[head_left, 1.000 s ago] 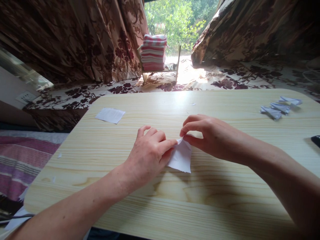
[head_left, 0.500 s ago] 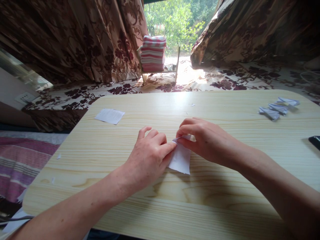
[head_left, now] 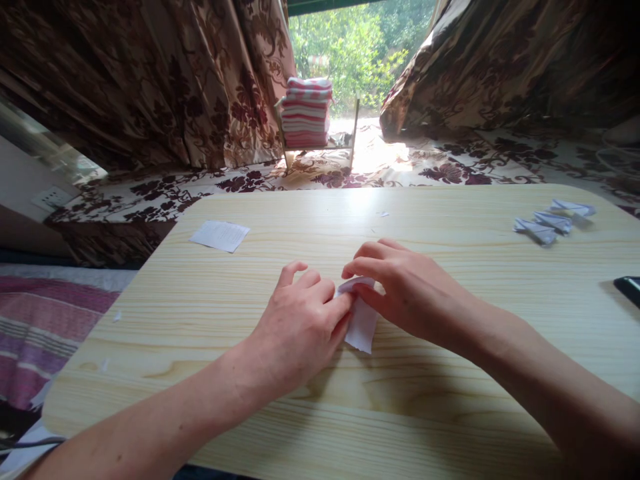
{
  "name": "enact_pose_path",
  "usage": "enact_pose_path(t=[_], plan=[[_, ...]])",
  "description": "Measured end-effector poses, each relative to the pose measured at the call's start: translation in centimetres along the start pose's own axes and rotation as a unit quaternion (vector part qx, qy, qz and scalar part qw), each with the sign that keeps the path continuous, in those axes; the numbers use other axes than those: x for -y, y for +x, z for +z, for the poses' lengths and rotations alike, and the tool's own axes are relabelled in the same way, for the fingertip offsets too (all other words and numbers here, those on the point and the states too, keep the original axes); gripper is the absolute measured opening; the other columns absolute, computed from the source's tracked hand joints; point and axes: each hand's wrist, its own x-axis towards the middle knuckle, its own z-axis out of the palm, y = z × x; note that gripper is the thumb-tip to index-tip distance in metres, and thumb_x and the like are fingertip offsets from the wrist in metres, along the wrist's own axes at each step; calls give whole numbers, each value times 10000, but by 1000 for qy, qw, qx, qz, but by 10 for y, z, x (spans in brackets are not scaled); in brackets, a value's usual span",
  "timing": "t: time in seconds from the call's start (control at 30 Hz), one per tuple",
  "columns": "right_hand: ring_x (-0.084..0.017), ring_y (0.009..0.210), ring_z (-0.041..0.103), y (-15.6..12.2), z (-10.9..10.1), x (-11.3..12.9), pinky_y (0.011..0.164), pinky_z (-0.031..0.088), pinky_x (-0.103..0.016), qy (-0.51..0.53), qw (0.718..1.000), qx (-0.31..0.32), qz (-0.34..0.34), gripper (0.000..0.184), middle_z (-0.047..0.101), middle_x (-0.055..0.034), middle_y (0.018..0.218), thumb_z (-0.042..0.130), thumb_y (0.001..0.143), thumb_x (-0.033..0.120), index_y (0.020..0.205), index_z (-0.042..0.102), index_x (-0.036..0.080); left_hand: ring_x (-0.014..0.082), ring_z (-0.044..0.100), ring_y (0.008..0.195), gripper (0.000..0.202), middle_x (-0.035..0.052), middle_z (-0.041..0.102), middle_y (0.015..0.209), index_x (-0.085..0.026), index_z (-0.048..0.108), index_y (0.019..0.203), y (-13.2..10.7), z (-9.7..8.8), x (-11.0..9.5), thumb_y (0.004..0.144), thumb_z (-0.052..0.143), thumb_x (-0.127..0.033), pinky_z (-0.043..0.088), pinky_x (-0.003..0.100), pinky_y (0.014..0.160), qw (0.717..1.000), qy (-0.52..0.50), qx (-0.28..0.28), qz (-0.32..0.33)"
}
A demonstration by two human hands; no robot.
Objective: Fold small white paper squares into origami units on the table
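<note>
A small white piece of paper (head_left: 362,328) lies on the pale wooden table (head_left: 240,427) between my hands, its far end folded over and its near edge ragged. My left hand (head_left: 303,320) is at its left side, with the index finger and thumb gripping the paper close to the fold and the other fingers curled loosely. My right hand (head_left: 400,277) comes from the right, its thumb and fingers closed around the folded far end. Part of the fold is hidden behind my fingers.
A printed paper slip (head_left: 220,236) lies at the far left of the table. Several folded paper pieces (head_left: 535,230) sit at the far right, and a black object (head_left: 629,289) is at the right edge. Behind the table, a rack holds stacked striped cloths (head_left: 306,113).
The paper has turned slightly and looks narrower, and its far end is more folded over. My right hand has shifted a little left and its fingers reach further over the fold.
</note>
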Motion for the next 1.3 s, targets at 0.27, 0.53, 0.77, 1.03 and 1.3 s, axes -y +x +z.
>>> enact_pose_path(t=[0.27, 0.53, 0.77, 1.03, 1.3], plan=[[-201, 782, 534, -5, -7, 6, 587, 396, -284, -35, 999, 4, 1, 175, 641, -58, 838, 541, 847, 120, 755, 682, 170, 192, 531, 713, 229, 26, 640, 702, -171, 685, 951, -1, 0, -2, 905, 464, -212, 344, 476, 938, 1000, -3, 3, -9], [-207, 772, 537, -10, -7, 6, 590, 426, -296, -26, 1000, 7, -4, 194, 638, -52, 828, 550, 837, 115, 799, 725, 190, 195, 531, 722, 247, 30, 648, 718, -166, 680, 984, -1, -1, -3, 917, 450, -226, 337, 479, 940, 1000, -12, 4, -15], [-196, 738, 542, -11, -6, 6, 589, 436, -296, -34, 999, 0, -17, 181, 632, -34, 788, 595, 802, 104, 741, 725, 214, 168, 525, 685, 248, 17, 638, 683, -160, 695, 902, 0, -5, 3, 911, 452, -208, 330, 456, 948, 998, -27, -43, -28], [-230, 799, 597, -27, -4, -1, 626, 472, -328, -81, 995, -62, 12, 170, 650, -58, 909, 659, 766, 173, 935, 649, 183, 176, 516, 721, 240, 18, 635, 713, -169, 681, 932, -1, -1, 1, 912, 445, -210, 307, 464, 965, 999, -29, -6, -28], [-203, 712, 580, -34, 5, -1, 569, 432, -302, -28, 995, -81, 59, 92, 629, -38, 806, 536, 866, 240, 831, 607, 193, 230, 518, 945, 229, 84, 645, 972, -150, 677, 917, 2, 0, 0, 899, 455, -202, 324, 441, 958, 998, -49, -42, -26]])
